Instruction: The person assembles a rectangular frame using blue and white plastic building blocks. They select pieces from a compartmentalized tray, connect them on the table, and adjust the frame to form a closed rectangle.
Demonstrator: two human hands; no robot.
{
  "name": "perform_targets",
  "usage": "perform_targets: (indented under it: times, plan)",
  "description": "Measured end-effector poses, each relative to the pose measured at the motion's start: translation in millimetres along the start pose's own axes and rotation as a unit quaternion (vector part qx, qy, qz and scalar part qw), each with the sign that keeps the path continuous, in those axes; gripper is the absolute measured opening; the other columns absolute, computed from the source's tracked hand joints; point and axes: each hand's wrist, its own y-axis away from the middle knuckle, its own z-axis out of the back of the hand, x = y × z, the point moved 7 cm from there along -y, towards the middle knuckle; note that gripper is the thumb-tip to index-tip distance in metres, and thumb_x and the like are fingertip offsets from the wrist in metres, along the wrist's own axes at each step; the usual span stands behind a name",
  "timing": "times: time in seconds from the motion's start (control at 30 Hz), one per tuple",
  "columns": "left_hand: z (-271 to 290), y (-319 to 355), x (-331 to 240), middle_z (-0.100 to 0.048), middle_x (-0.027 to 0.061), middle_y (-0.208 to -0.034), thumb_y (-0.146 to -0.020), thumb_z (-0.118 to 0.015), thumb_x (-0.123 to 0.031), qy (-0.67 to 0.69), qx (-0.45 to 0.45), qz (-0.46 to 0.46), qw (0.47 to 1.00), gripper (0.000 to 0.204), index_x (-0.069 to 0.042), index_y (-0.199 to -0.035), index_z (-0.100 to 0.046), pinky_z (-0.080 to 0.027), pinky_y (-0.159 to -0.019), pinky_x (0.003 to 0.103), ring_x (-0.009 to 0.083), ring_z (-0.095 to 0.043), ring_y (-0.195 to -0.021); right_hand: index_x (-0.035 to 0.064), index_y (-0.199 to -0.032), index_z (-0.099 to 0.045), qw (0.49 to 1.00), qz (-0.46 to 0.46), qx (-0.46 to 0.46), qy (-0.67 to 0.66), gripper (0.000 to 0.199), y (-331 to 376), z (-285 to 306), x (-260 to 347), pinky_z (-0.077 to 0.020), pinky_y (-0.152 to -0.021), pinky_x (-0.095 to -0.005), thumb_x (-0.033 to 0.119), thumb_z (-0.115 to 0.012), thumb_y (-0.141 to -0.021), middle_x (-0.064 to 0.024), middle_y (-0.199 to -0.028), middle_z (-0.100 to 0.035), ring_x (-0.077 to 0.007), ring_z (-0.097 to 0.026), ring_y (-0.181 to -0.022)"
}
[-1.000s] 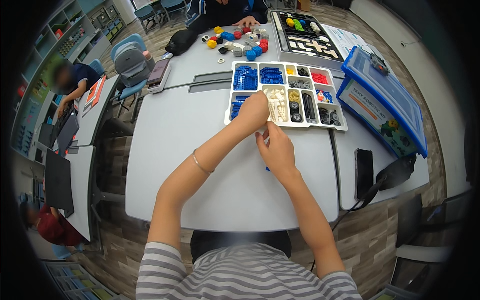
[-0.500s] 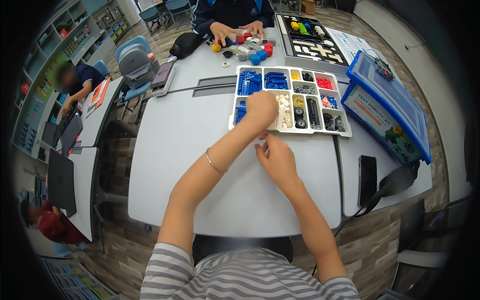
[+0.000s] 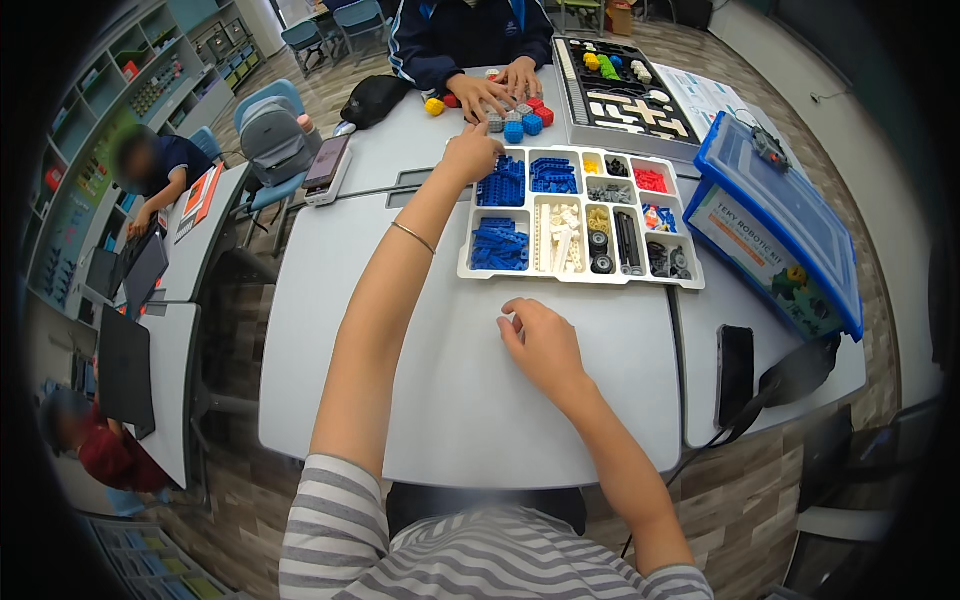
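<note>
My left hand reaches over the far left corner of the white sorting tray, beside the loose pile of cube-shaped blocks. One finger stretches toward the pile; the other fingertips are hidden behind the hand, so a held thing cannot be made out. Lower down, my right hand hovers above the grey table, fingers loosely bent, thumb apart, nothing visible between them. The tray's compartments hold blue bricks, white beams, red pieces, small wheels and dark gears.
Across the table, a person's hands rest among blue cubes, with a yellow block nearby. A black parts tray lies behind. Rightward are a lidded blue box and a phone; another phone lies left.
My left hand has moved from above the tray's near compartments to beyond its far left corner. My right hand has drawn back from the tray and its fingers have parted.
</note>
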Motion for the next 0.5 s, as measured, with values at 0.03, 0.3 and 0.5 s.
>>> perform_targets:
  times: [0.03,0.3,0.5]
  plan:
    - [-1.9,-1.9,1.0,-0.062,0.0157,-0.121,-0.097,-0.062,-0.025,0.013,-0.001,-0.002,1.0,0.024,-0.022,-0.112,-0.08,-0.051,-0.103,0.046,0.035,-0.058,-0.122,0.0019,-0.105,-0.072,1.0,0.005,0.003,0.001,0.017,1.3,-1.9,-0.6,-0.0551,-0.068,-0.0388,0.016,-0.069,-0.096,-0.0102,-0.084,-0.071,-0.0243,-0.068,-0.068]
    - [-10.9,-13.3,5.5,-0.061,0.0134,-0.115,-0.093,-0.061,-0.02,0.075,0.02,0.022,0.997,0.021,-0.02,-0.101,-0.081,-0.052,-0.1,0.044,0.0326,-0.058,-0.118,0.0016,-0.103,-0.071,1.0,0.028,0.007,0.0,0.015,4.1,-3.9,4.2,-0.0551,-0.069,-0.038,0.014,-0.068,-0.096,-0.0101,-0.085,-0.071,-0.0245,-0.068,-0.07]
    - [-11.5,-22.4,-6.7,-0.065,0.0119,-0.117,-0.089,-0.067,-0.016,0.028,-0.044,0.008,0.999,0.015,-0.015,-0.092,-0.082,-0.054,-0.098,0.043,0.031,-0.062,-0.117,0.0005,-0.101,-0.069,0.998,-0.011,0.053,-0.027,0.016,4.3,-4.3,6.4,-0.0543,-0.079,-0.0485,0.014,-0.067,-0.094,-0.0168,-0.095,-0.07,-0.0387,-0.068,-0.09]
